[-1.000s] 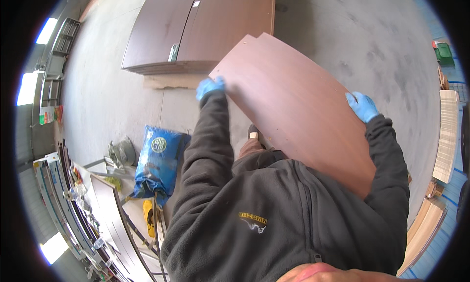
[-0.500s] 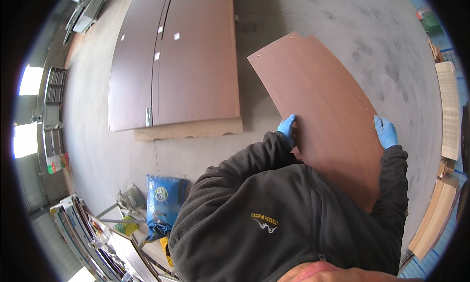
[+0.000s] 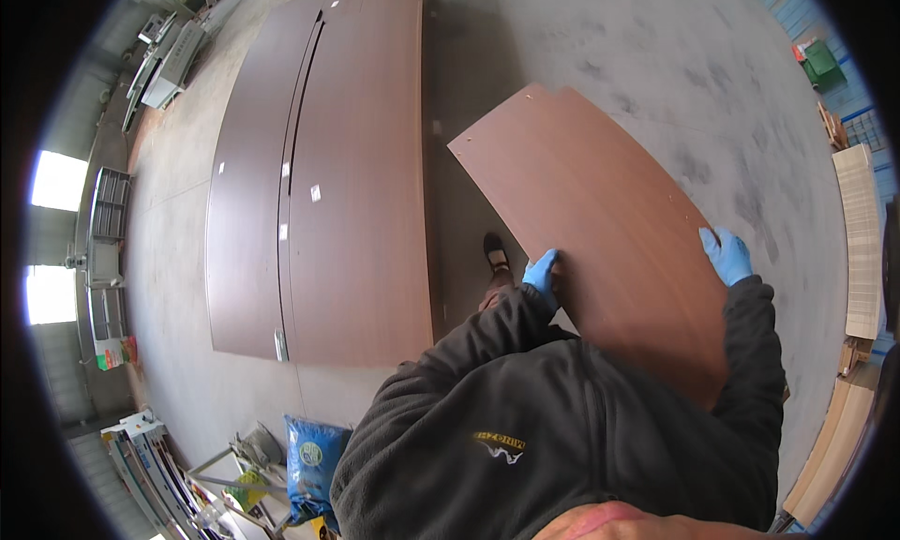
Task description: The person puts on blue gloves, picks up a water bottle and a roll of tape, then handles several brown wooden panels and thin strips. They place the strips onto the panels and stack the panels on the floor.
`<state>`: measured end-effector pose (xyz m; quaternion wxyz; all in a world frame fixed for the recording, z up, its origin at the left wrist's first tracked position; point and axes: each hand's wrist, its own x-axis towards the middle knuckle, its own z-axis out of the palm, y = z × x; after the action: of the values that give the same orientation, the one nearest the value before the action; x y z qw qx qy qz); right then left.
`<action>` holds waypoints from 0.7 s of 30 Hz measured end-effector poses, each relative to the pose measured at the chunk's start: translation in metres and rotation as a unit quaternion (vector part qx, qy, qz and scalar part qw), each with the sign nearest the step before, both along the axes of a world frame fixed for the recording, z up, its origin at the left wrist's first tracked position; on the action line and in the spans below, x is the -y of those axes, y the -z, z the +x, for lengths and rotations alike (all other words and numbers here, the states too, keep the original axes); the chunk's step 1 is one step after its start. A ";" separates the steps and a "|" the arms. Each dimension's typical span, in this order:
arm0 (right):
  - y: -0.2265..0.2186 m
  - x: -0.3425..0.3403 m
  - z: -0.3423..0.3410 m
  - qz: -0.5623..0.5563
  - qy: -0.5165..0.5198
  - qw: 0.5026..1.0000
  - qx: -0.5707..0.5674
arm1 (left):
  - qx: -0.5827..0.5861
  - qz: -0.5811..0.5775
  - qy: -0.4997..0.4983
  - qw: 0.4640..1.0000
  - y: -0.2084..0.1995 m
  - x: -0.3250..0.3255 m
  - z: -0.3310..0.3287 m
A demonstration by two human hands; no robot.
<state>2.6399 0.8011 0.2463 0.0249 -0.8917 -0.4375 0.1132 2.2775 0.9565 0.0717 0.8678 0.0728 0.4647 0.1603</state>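
A large reddish-brown wood panel (image 3: pixel 600 202) leans up against my front, its far end raised and pointing ahead. Small drilled holes dot its far corners and right edge. My left hand (image 3: pixel 541 274), in a blue glove, is closed on the panel's left edge, thumb on the near face. On the opposite edge sits my right hand (image 3: pixel 727 255), also blue-gloved, with its fingers over the rim. The panel's lower end is hidden between my right arm and my jacket.
Left of me lie large brown panels (image 3: pixel 361 202) with small white labels and a dark gap between them. A blue bag (image 3: pixel 312 465) stands at the lower left beside a metal frame. Stacked boards (image 3: pixel 858 240) line the right side. My foot (image 3: pixel 496 252) shows on the grey floor.
The large panels at left now reach lower in the picture, beside my left arm. My left foot has come into view. Both hands still hold the panel, which has shifted slightly left.
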 end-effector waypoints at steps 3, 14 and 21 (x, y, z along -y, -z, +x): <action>-0.008 -0.117 0.039 0.024 0.026 0.999 0.006 | 0.053 0.052 -0.028 0.997 -0.019 -0.109 0.043; -0.027 -0.475 0.200 0.023 0.018 0.999 0.017 | 0.064 0.166 -0.065 0.982 -0.031 -0.484 0.206; -0.003 -0.749 0.348 0.112 -0.031 0.993 0.027 | -0.042 0.139 -0.083 0.986 -0.056 -0.732 0.334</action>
<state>2.9876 1.5498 0.2497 0.1088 -0.8719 -0.4758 0.0398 2.6116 1.6887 0.1275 0.8126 0.1604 0.4788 0.2911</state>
